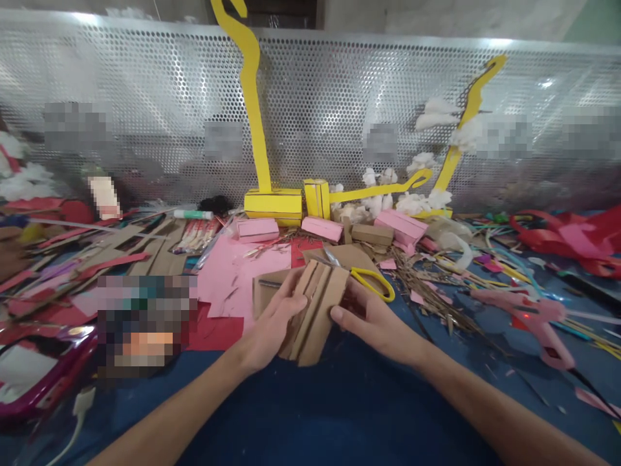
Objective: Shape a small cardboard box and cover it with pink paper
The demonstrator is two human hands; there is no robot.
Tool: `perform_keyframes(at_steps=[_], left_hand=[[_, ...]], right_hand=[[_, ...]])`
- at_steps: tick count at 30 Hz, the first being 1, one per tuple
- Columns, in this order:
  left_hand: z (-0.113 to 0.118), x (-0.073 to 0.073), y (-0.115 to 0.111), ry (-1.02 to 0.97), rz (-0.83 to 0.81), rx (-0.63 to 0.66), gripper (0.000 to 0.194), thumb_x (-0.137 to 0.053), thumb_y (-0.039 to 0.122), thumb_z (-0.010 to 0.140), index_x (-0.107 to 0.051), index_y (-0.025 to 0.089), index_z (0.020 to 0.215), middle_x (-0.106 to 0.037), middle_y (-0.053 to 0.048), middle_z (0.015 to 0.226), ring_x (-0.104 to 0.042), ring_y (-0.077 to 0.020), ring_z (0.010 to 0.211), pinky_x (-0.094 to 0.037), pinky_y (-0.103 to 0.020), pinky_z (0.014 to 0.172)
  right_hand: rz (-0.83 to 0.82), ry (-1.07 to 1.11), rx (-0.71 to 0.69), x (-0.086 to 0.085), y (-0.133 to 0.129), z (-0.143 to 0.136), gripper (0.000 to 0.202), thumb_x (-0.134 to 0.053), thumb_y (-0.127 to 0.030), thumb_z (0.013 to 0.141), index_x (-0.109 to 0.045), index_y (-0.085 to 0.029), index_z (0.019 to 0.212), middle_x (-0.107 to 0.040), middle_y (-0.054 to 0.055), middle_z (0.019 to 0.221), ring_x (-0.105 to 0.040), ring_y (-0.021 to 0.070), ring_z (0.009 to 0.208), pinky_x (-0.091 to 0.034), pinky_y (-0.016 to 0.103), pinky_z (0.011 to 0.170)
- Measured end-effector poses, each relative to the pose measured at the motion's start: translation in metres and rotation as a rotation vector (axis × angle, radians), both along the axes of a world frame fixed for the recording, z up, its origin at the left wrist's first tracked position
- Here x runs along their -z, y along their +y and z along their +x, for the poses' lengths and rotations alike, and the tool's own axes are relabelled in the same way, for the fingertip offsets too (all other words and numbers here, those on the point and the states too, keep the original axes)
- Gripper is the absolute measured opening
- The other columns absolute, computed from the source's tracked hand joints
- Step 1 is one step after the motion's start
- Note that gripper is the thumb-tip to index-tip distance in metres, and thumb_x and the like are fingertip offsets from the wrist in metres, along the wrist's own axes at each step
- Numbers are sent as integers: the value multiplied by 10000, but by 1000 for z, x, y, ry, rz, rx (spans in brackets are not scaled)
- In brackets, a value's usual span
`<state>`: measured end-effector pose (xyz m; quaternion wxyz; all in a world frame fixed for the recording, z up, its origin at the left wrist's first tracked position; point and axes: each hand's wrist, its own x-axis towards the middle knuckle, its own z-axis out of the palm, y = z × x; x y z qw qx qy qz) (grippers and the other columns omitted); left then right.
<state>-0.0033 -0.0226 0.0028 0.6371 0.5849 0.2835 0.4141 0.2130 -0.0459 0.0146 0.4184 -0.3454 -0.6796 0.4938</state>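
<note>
A folded piece of brown cardboard (pixel 315 317) with lengthwise creases is held tilted above the blue table. My left hand (pixel 274 317) grips its left side, the thumb lying on the upper face. On the right edge, my right hand (pixel 371 320) holds the same cardboard with the thumb in front and the fingers behind, partly hidden. Yellow-handled scissors (pixel 373 283) lie just behind my right hand. Another flat cardboard piece (pixel 264 294) rests behind my left hand.
Pink boxes (pixel 323 228) and a yellow box (pixel 273 204) with a tall curved strip stand at the back, before a perforated metal panel (pixel 310 97). A pink glue gun (pixel 538 317) lies right. Pink paper (pixel 237 272), red paper (pixel 213 330) and scraps lie left.
</note>
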Motion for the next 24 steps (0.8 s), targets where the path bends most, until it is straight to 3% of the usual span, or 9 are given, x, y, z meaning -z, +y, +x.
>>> perform_keyframes(at_steps=[2, 5, 10, 17, 24], left_hand=[[2, -4, -2, -36, -15, 31, 554, -555, 430, 972, -435, 303, 1498, -516, -73, 1539, -474, -325, 1413, -368, -506, 1182], [4, -14, -6, 17, -32, 41, 558, -558, 502, 978, -464, 289, 1486, -592, -89, 1461, -553, -316, 1340, -421, -489, 1143], [3, -22, -6, 184, -3, 10, 677, -596, 629, 923, -521, 253, 1480, -709, -114, 1298, -637, -341, 1231, -489, -480, 1075], [-3, -17, -2, 249, 85, 2, 607, -529, 575, 981, -459, 320, 1527, -496, -35, 1579, -441, -293, 1450, -371, -401, 1187], [-6, -18, -1, 213, 57, 104, 560, -516, 470, 997, -419, 288, 1517, -465, -51, 1585, -408, -279, 1456, -342, -410, 1202]], right_hand=[[-70, 64, -26, 0, 1, -2, 477, -682, -471, 944, -571, -207, 1326, -669, 75, 1128, -639, 185, 933, -544, 353, 941], [-133, 105, -21, 0, 2, -3, 445, -726, -488, 910, -633, -178, 1216, -652, 35, 944, -558, 127, 718, -552, 279, 748], [-110, 136, 38, 3, 2, -4, 415, -772, -468, 875, -644, -170, 1134, -600, 7, 848, -483, 106, 665, -427, 216, 569], [-169, 173, 70, 10, 4, -5, 347, -762, -480, 881, -633, -183, 1007, -521, -33, 722, -425, 89, 571, -352, 220, 505], [-157, 186, 45, 11, 5, -1, 350, -749, -469, 897, -630, -184, 1063, -510, -39, 729, -439, 82, 562, -373, 220, 518]])
